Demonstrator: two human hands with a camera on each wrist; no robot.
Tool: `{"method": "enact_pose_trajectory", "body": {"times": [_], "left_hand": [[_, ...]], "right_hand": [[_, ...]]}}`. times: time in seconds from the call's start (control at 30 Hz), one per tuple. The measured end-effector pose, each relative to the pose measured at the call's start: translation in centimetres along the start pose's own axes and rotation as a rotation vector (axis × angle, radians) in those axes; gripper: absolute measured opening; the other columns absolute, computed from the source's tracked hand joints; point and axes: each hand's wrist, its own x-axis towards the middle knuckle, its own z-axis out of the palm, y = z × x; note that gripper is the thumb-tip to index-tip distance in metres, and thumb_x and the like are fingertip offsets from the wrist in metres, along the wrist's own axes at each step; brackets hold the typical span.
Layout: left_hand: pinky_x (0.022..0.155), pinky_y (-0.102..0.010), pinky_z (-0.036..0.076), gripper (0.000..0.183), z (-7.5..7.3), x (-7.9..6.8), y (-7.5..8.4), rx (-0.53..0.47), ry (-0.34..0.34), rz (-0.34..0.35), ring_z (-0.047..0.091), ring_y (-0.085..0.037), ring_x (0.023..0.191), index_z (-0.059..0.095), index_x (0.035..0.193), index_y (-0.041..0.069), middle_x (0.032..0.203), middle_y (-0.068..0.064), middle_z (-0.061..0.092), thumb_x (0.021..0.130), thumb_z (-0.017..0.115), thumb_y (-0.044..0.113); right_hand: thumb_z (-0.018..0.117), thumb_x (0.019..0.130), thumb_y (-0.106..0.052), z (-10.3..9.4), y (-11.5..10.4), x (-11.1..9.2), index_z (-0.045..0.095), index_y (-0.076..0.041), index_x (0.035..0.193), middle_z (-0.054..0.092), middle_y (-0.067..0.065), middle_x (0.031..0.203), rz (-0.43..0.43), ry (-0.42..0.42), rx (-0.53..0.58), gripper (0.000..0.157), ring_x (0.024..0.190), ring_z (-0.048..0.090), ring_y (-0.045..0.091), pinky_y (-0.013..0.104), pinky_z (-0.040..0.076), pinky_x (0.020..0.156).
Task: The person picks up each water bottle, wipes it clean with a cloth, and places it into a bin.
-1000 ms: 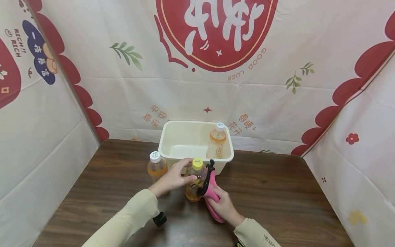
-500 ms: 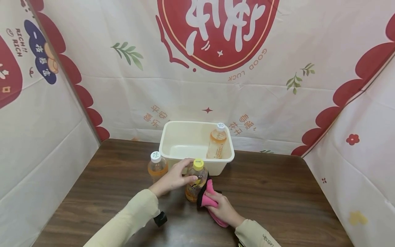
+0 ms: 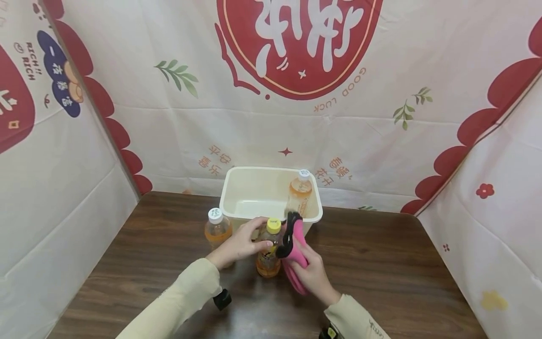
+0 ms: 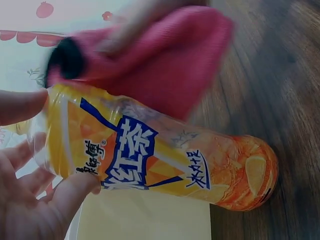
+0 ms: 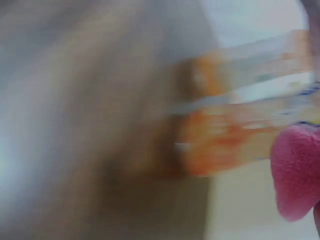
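My left hand [image 3: 241, 245] grips the upper part of a yellow-capped iced tea bottle [image 3: 268, 263], which stands upright on the table. Its yellow and orange label [image 4: 125, 145] shows large in the left wrist view. My right hand [image 3: 313, 273] holds a bunched pink cloth [image 3: 296, 252] with a black edge against the bottle's right side. In the right wrist view, which is badly blurred, the cloth [image 5: 297, 172] shows at the right edge beside the bottle. A second bottle, white-capped [image 3: 217, 230], stands just left of my left hand.
Behind the bottle stands a cream plastic bin [image 3: 241, 188]. Inside it, on the right, is another white-capped bottle [image 3: 300, 193]. The dark wooden table [image 3: 372, 263] is bordered by printed fabric walls [image 3: 355, 141] at the back and both sides.
The pink cloth slid down along the bottle's right side, then came back up toward its cap with my right hand. My left hand and the bottle stay nearly still.
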Motion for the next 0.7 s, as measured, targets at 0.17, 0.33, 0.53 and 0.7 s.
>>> {"method": "enact_pose_trajectory", "body": {"times": [0.17, 0.33, 0.53, 0.7], "left_hand": [[0.095, -0.048, 0.039, 0.05, -0.2, 0.0, 0.2, 0.022, -0.002, 0.005, 0.047, -0.028, 0.117, 0.046, 0.128, 0.011, 0.128, -0.007, 0.05, 0.082, 0.065, 0.021], [0.095, -0.049, 0.039, 0.05, -0.1, -0.1, 0.3, 0.02, -0.003, 0.003, 0.047, -0.028, 0.117, 0.046, 0.128, 0.012, 0.129, -0.007, 0.049, 0.082, 0.065, 0.02], [0.096, -0.047, 0.039, 0.051, 0.0, 0.0, 0.1, 0.022, 0.016, 0.023, 0.048, -0.027, 0.116, 0.047, 0.127, 0.01, 0.127, -0.008, 0.051, 0.081, 0.066, 0.018], [0.096, -0.046, 0.039, 0.05, 0.2, 0.2, 0.0, 0.021, 0.026, 0.035, 0.048, -0.027, 0.116, 0.047, 0.127, 0.01, 0.124, -0.009, 0.053, 0.081, 0.067, 0.018]], "right_hand": [[0.068, 0.068, 0.014, -0.4, -1.5, 3.6, 0.061, 0.011, 0.105, 0.062, 0.026, 0.1, 0.021, -0.052, -0.002, 0.038, 0.088, 0.055, 0.004, 0.011, 0.045, 0.075], [0.068, 0.068, 0.015, -0.5, -1.9, 4.3, 0.061, 0.013, 0.101, 0.062, 0.027, 0.101, 0.021, -0.075, 0.006, 0.033, 0.089, 0.055, 0.003, 0.01, 0.045, 0.076], [0.067, 0.065, 0.019, 0.2, -1.0, 2.9, 0.061, 0.015, 0.1, 0.061, 0.029, 0.101, 0.012, -0.018, 0.057, 0.036, 0.093, 0.052, -0.002, 0.007, 0.043, 0.078], [0.065, 0.062, 0.022, 0.5, 0.2, 1.3, 0.061, 0.014, 0.098, 0.061, 0.029, 0.094, 0.013, 0.019, 0.088, 0.037, 0.091, 0.053, -0.003, 0.008, 0.044, 0.077]]}}
